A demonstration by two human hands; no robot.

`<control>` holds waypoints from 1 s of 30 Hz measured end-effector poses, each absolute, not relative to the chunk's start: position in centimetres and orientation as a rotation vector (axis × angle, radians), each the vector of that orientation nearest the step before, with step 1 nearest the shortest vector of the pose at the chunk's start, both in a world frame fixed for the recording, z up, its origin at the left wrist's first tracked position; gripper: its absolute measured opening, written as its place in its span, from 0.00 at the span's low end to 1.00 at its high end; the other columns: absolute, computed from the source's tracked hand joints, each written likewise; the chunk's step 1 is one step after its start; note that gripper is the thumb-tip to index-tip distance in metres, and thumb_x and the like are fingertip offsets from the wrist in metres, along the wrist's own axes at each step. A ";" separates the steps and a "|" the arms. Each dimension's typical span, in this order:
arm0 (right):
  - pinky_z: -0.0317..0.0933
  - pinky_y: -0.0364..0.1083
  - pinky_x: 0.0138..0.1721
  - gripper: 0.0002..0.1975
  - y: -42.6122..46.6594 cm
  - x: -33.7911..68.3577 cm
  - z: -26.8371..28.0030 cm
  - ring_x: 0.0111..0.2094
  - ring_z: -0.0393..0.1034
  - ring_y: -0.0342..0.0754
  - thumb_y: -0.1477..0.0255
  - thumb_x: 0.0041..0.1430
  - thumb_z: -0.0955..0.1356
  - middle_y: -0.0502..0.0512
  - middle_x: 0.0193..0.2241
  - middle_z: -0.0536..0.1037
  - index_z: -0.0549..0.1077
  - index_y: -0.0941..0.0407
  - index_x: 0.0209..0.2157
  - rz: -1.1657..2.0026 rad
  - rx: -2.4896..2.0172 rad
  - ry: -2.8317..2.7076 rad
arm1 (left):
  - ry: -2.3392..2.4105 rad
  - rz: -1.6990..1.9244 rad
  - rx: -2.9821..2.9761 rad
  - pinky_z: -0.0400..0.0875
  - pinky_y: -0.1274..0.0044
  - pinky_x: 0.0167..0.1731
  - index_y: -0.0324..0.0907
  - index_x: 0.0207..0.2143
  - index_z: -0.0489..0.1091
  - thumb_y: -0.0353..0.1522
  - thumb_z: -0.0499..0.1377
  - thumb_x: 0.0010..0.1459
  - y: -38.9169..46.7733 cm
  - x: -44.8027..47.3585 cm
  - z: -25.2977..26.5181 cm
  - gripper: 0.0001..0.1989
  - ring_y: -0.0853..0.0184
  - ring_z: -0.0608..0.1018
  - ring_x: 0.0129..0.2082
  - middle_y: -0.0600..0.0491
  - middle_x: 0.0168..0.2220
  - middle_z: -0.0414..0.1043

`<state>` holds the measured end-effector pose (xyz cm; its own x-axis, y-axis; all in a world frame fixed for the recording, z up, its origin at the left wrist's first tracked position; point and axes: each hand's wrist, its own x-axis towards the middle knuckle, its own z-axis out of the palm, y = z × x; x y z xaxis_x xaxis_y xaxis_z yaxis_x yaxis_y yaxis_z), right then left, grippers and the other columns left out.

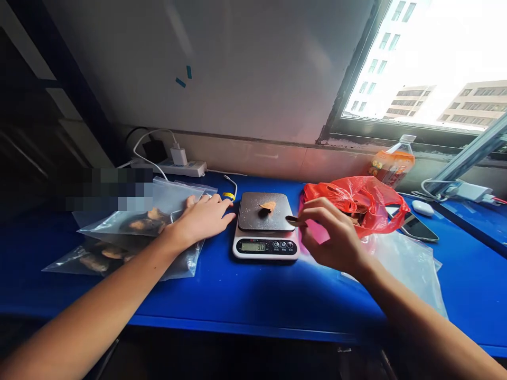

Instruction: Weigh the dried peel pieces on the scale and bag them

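A white digital kitchen scale [266,227] with a dark metal plate stands in the middle, its display lit. On the plate lies a curled brown dried piece [268,206] among pale crumbs. My right hand [330,232], just right of the plate, pinches a small dark dried piece [292,218] between thumb and fingers. My left hand [204,217] rests with fingers spread on the clear zip bags [138,221], which hold similar brown dried pieces. Behind my right hand sits a red plastic bag [368,195] with more brown pieces inside.
Flat clear bags [407,269] lie to the right on the blue table [245,295]. Farther back are a phone [420,227], a white earbud case [423,208] and an orange-labelled bottle [396,158]. A power strip [190,168] with cables runs along the wall.
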<state>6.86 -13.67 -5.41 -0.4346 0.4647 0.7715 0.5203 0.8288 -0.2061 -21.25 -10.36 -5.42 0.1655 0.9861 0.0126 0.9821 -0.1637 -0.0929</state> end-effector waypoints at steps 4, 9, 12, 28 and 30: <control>0.69 0.47 0.43 0.08 -12.9 4.4 -7.1 0.40 0.75 0.46 0.77 0.60 0.63 0.52 0.38 0.79 0.70 0.51 0.39 0.069 -0.890 -2.152 | -1.960 0.074 -2.339 0.53 0.51 0.55 0.45 0.56 0.66 0.41 0.46 0.63 -10.4 -21.2 -5.5 0.23 0.49 0.67 0.56 0.43 0.53 0.68; 0.66 0.50 0.50 0.06 -12.1 5.7 -5.7 0.50 0.71 0.49 0.75 0.61 0.63 0.54 0.41 0.79 0.71 0.52 0.34 -0.133 -0.777 -2.100 | -1.948 0.099 -2.330 0.54 0.51 0.55 0.47 0.55 0.67 0.42 0.46 0.62 -10.1 -21.4 -5.6 0.23 0.50 0.68 0.55 0.45 0.53 0.68; 0.67 0.51 0.42 0.04 -11.9 10.3 -3.9 0.37 0.74 0.50 0.75 0.56 0.65 0.54 0.32 0.78 0.71 0.53 0.32 -0.426 -0.872 -1.715 | -1.955 0.088 -2.338 0.55 0.52 0.55 0.47 0.56 0.66 0.43 0.45 0.62 -10.1 -21.5 -5.6 0.23 0.50 0.68 0.55 0.45 0.53 0.68; 0.63 0.47 0.34 0.07 -12.2 10.8 -6.3 0.37 0.71 0.51 0.72 0.57 0.65 0.58 0.37 0.76 0.71 0.56 0.39 -0.142 -1.262 -2.510 | -1.943 0.136 -2.354 0.55 0.53 0.55 0.48 0.57 0.64 0.43 0.44 0.63 -10.4 -21.4 -5.3 0.24 0.50 0.67 0.56 0.45 0.54 0.68; 0.63 0.47 0.37 0.07 -11.0 11.4 -7.4 0.39 0.71 0.51 0.74 0.57 0.64 0.58 0.37 0.77 0.71 0.55 0.38 -0.086 -1.282 -2.545 | -1.930 0.155 -2.369 0.55 0.53 0.55 0.48 0.57 0.64 0.43 0.45 0.63 -10.5 -21.4 -5.1 0.24 0.50 0.67 0.56 0.44 0.53 0.68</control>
<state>11.35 -11.01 -7.35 -0.5620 0.7773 0.2827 0.7946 0.6023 -0.0763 -21.37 -10.53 -5.14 0.2004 0.9793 -0.0267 0.9710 -0.2022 -0.1272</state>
